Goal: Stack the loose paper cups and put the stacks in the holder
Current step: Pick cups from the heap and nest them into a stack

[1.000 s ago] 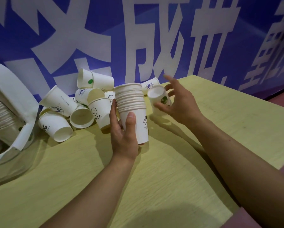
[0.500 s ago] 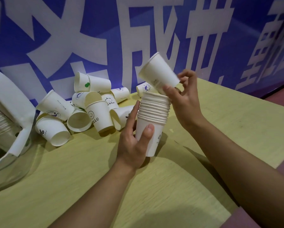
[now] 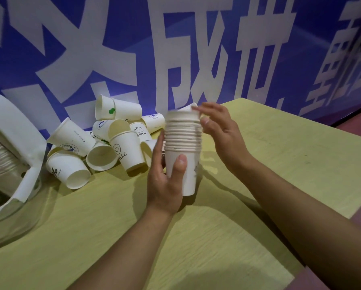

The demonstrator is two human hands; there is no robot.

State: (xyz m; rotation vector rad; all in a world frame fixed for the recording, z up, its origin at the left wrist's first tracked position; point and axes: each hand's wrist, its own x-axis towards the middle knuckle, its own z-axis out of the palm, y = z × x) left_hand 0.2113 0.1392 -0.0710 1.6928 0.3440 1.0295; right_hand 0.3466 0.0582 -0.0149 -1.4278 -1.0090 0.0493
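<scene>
Two bare forearms reach in from the near edge over a yellow-green table point(image 3: 280, 185). L hand point(image 3: 165, 185) wraps the lower part of a white cup stack point(image 3: 182, 143), thumb across the front, fingers behind, holding it upright and seemingly just off the tabletop w/ its shadow underneath. R hand point(image 3: 221, 130) sits at the stack's top on the right side, fingers loosely spread and touching the rim region; the top rims are motion-blurred, so whether it's pinching the uppermost cup or only resting on it I cannot tell. Beyond and to the left lies a heap of loose cups point(image 3: 104, 143), approx a dozen, most tipped on their sides, mouths pointing various ways (one upright-ish cup reads "HELLO" w/ a smiley, another "Bear"). One cup point(image 3: 116, 108) w/ a green dot lies on top of the heap at the back. At far left is the white holder point(image 3: 14, 130), tilted, w/ nested cup rims showing inside. Behind everything runs a blue banner point(image 3: 196, 49) w/ big white characters.
</scene>
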